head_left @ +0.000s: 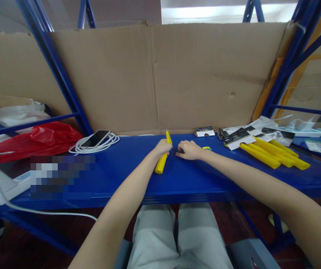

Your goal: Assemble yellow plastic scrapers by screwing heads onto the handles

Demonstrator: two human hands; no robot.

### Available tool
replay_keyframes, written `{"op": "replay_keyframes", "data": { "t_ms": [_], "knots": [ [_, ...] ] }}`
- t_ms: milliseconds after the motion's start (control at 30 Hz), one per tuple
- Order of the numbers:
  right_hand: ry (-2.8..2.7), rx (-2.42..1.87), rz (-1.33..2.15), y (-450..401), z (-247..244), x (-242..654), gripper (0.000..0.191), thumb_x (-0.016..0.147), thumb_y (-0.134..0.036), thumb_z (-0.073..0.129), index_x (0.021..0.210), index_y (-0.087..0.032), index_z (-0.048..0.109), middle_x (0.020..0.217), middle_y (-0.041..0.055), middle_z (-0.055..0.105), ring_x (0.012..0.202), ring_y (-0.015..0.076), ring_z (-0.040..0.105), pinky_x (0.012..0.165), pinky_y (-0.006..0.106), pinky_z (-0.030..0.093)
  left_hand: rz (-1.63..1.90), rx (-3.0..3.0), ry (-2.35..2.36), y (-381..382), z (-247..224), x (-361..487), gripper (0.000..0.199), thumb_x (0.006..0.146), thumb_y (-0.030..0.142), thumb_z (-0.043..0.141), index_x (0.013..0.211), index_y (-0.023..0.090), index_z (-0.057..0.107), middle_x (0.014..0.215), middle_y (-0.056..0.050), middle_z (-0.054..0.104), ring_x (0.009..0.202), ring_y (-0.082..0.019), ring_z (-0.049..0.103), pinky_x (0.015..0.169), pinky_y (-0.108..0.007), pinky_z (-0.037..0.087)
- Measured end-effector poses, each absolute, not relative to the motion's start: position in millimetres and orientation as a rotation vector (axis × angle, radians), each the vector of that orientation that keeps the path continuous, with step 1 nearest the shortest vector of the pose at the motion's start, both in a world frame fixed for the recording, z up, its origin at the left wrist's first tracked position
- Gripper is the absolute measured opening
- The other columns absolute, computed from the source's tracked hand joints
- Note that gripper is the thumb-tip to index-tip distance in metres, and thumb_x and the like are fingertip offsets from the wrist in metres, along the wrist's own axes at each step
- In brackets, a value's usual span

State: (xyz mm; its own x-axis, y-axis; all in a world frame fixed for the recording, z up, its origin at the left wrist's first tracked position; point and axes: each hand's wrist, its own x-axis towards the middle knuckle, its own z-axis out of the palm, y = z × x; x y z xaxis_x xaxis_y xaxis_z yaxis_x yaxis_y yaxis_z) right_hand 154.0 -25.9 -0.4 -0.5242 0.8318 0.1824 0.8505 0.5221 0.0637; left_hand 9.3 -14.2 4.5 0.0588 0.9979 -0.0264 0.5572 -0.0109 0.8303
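Note:
My left hand (163, 147) is closed around a long yellow tube (161, 164), which slants above the blue table, its narrower end pointing away from me. Just to the right, my right hand (190, 150) rests low over the tabletop with curled fingers. Something small and dark shows at its fingertips, too little to name. Behind the right wrist lies a small yellow-green round object (206, 148), partly hidden by the arm. Several more yellow tubes (272, 154) lie in a pile on the right, beside black-and-white packaging cards (237, 138).
A blue metal table (132, 164) backs onto a cardboard panel (107, 82). At left are a phone (95, 138) on a coiled white cable (111, 140), a red plastic bag (45, 140) and a white power strip (17, 186). Another card (205, 131) lies at the back.

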Motion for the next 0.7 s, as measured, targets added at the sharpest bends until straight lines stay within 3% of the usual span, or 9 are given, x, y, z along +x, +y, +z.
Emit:
{"op": "replay_keyframes", "data": {
  "t_ms": [233, 400, 500, 600, 700],
  "knots": [
    [-2.710, -1.607, -0.216, -20, 6, 128, 0.026, 0.076, -0.026, 0.049, 0.094, -0.013, 0.064, 0.105, 0.0177, 0.064, 0.099, 0.0290, 0.058, 0.073, 0.035, 0.045, 0.905, 1.605, 1.559, -10, 3, 7, 0.018, 0.076, 0.008, 0.050, 0.093, 0.011, 0.055, 0.046, 0.006, 0.039, 0.035, -0.008, 0.041, 0.040, -0.020, 0.036],
    [-2.639, -1.493, -0.025, -8, 5, 126, 0.021, 0.078, -0.025, 0.049, 0.083, -0.014, 0.066, 0.090, 0.0102, 0.069, 0.083, 0.0191, 0.063, 0.068, 0.024, 0.044, 1.055, 1.518, 1.628, -2, 6, -3, 0.017, 0.076, 0.010, 0.048, 0.092, 0.011, 0.055, 0.047, 0.005, 0.041, 0.036, -0.010, 0.044, 0.041, -0.022, 0.038],
    [-2.461, -1.509, 0.049, 5, 12, 141, 0.023, 0.081, -0.024, 0.045, 0.086, -0.014, 0.065, 0.085, 0.0070, 0.069, 0.075, 0.0144, 0.062, 0.064, 0.020, 0.043, 1.111, 1.476, 1.653, 3, 5, -9, 0.017, 0.078, 0.012, 0.048, 0.094, 0.011, 0.054, 0.048, 0.004, 0.043, 0.036, -0.010, 0.044, 0.042, -0.022, 0.038],
    [-2.386, -1.687, -0.098, 23, 24, 177, 0.025, 0.080, -0.025, 0.046, 0.088, -0.012, 0.066, 0.086, 0.0101, 0.068, 0.079, 0.0173, 0.062, 0.067, 0.023, 0.043, 1.121, 1.465, 1.647, 4, 5, -11, 0.018, 0.078, 0.013, 0.049, 0.095, 0.011, 0.053, 0.050, 0.004, 0.044, 0.036, -0.010, 0.044, 0.042, -0.022, 0.039],
    [-2.279, -2.005, -0.420, 41, 30, 226, 0.029, 0.077, -0.025, 0.051, 0.097, -0.010, 0.066, 0.103, 0.0179, 0.065, 0.098, 0.0259, 0.058, 0.079, 0.033, 0.043, 1.113, 1.471, 1.630, 3, 6, -10, 0.018, 0.077, 0.012, 0.050, 0.095, 0.012, 0.053, 0.052, 0.004, 0.045, 0.037, -0.009, 0.044, 0.042, -0.022, 0.039]
  ]
}}
